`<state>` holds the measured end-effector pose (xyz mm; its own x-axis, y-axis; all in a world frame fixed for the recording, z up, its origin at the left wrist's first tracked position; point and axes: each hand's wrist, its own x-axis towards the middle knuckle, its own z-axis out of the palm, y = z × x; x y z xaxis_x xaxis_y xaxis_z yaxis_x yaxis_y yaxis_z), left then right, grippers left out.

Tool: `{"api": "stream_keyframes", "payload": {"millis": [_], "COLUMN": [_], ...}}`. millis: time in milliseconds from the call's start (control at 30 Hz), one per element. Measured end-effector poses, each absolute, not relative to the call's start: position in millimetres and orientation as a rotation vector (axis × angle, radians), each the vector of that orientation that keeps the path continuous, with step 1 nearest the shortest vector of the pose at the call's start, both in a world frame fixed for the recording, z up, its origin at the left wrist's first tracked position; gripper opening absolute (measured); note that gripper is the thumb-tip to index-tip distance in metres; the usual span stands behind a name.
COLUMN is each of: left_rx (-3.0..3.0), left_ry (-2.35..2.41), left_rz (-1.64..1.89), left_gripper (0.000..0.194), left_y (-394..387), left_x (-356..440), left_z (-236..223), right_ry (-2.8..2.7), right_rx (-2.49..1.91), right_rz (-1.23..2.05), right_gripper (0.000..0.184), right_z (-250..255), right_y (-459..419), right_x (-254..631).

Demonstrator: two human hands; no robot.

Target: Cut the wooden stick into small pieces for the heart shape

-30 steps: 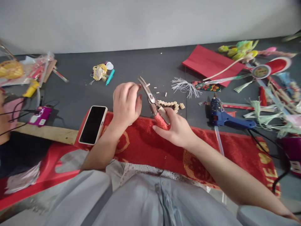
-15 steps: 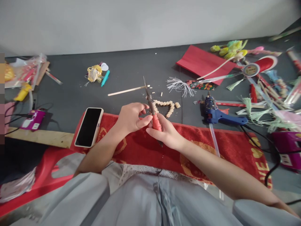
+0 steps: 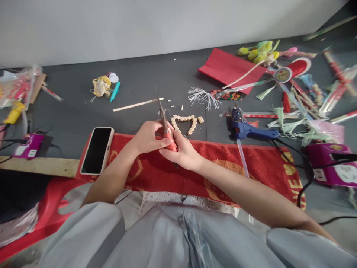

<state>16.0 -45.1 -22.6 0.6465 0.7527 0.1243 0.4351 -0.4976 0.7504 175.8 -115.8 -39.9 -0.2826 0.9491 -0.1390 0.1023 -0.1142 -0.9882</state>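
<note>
Together, left hand (image 3: pixel 147 137) and right hand (image 3: pixel 185 152) clasp scissors (image 3: pixel 164 121) near three small bits (image 3: pixel 172 106).

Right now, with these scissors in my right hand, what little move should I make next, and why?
I'd probably move your left hand from beside the scissors to the thin pale stick. Your right hand already has the red handle, and the stick lies loose, its right end near the blades, with short pale pieces close by.

Phone (image 3: pixel 96 150) on towel (image 3: pixel 164 176) at left, glue gun (image 3: pixel 248 130) on table (image 3: pixel 139 83) at right, scissors (image 3: pixel 164 125) between them
</note>
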Motion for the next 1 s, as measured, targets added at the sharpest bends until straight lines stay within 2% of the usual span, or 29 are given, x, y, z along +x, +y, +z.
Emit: {"api": "stream_keyframes", "payload": {"millis": [200,467,800,1000], "left_rx": [2.123,2.1,1.817,1.781], "left_ry": [0.828,0.761,0.71,0.731], "left_rz": [0.549,0.605,0.695,0.689], "left_gripper": [0.05,0.058,0.064,0.048], "left_y": [-43,-45,-53,-57], "left_x": [12,14,15,17], "left_z": [-17,-27,-31,-31], "right_ry": [-1.504,-1.498,-1.503,-1.535], "right_rx": [-1.242,-1.258,-1.257,-1.279], "right_rz": [1.415,1.388,1.381,1.345], "right_gripper": [0.059,0.085,0.087,0.082], "right_z": [-37,-39,-36,-37], "right_y": [-119,-117,-116,-114], "right_x": [173,167,171,172]}}
